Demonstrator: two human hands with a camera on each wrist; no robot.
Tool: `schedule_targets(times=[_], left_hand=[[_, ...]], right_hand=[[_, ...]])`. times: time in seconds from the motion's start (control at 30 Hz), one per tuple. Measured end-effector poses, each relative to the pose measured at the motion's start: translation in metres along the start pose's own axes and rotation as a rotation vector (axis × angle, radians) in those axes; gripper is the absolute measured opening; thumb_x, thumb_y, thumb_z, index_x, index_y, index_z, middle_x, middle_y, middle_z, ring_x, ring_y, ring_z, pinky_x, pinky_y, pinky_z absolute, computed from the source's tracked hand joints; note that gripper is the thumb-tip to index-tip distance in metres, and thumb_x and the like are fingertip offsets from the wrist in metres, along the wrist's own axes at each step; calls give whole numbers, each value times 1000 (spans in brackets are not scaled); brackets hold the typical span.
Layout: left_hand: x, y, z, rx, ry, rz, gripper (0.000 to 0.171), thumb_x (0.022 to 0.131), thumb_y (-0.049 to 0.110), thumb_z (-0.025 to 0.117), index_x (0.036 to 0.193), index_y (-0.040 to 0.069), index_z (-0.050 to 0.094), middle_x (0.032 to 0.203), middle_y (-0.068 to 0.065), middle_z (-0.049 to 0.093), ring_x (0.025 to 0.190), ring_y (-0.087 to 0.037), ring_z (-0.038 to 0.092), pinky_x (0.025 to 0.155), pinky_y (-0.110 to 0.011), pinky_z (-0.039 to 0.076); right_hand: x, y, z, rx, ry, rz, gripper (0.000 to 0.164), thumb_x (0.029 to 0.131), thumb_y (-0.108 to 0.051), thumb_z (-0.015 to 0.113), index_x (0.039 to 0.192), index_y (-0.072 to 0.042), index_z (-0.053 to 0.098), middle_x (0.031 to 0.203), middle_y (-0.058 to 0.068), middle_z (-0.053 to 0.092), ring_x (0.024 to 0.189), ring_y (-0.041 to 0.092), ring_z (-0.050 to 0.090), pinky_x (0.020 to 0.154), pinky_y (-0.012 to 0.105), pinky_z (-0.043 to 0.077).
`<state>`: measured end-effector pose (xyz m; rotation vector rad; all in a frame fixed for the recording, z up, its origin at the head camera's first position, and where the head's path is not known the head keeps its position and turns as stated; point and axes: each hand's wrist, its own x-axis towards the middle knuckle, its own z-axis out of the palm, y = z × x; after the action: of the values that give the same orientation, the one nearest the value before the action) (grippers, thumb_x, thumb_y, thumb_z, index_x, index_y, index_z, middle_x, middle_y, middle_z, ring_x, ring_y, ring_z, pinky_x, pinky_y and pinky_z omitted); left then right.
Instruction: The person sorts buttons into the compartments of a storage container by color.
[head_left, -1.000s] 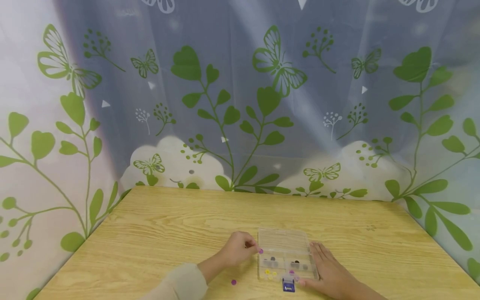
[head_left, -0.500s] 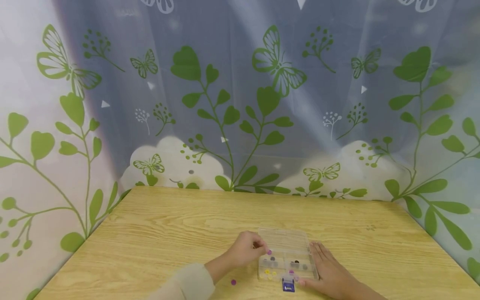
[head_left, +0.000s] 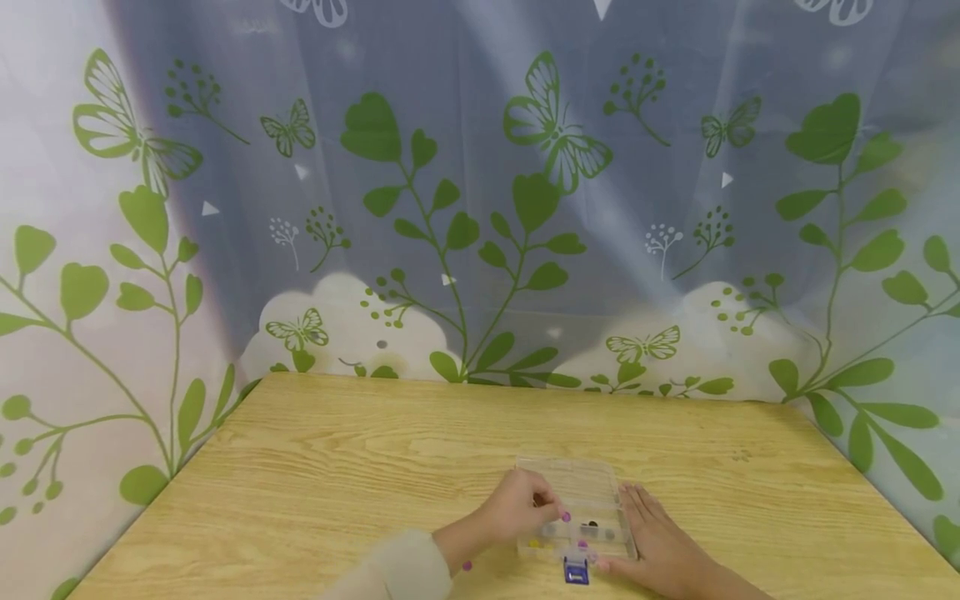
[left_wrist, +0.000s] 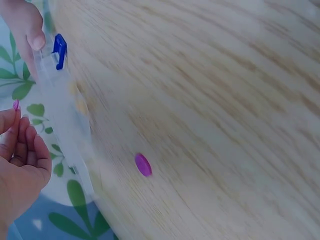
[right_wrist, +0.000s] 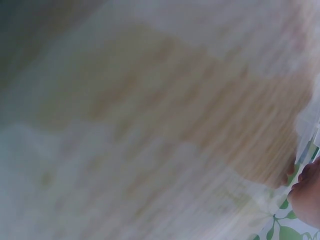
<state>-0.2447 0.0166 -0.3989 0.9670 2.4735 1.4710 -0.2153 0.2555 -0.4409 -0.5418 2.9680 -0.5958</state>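
My left hand [head_left: 517, 507] pinches a small purple button [head_left: 566, 517] between thumb and fingertips, over the clear plastic compartment box [head_left: 577, 477]. The same purple button [left_wrist: 16, 104] shows at the fingertips in the left wrist view. Along the box's right side rests my right hand [head_left: 663, 546], fingers straight, its thumb near the front corner beside the blue latch [head_left: 577, 571]. Inside the box are dark pieces [head_left: 592, 525], yellow buttons [head_left: 534, 543] and another purple piece [head_left: 582, 544]. My left hand hides part of the left compartments.
A loose purple button [left_wrist: 143, 165] lies on the wooden table [head_left: 375, 467], left of the box and partly behind the left sleeve [head_left: 408, 567] in the head view. A curtain [head_left: 465, 208] printed with leaves and butterflies hangs behind the table.
My left hand has moved right with the purple button, from the box's left edge to above its middle. My right hand has stayed at the box's right side.
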Motion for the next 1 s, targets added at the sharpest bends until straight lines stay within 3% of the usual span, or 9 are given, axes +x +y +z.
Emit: schedule_targets(times=[0.3,0.7,1.0], left_hand=[[6,6,13,-27,-10,-17,6,81,0,66,76,-3,68,72,-8,64,60,4,45,59,-11,44],[13,10,31,41,-53,11,8,82,5,67,76,0,70,69,0,62,58,5,43,54,-10,42],[15,12,39,44,-48,-10,7,82,0,65,78,-1,70,69,-1,60,56,4,45,54,-10,43]], right_hand=[[0,1,1,-4,6,-5,104,82,-62,55,141,14,16,148,34,15,136,51,13,106,64,19],[0,2,1,-3,13,-9,103,82,-62,54,141,13,17,148,33,16,136,50,14,106,62,20],[-1,0,-1,-3,10,-21,102,82,-60,55,140,15,17,147,35,16,135,51,15,105,64,21]])
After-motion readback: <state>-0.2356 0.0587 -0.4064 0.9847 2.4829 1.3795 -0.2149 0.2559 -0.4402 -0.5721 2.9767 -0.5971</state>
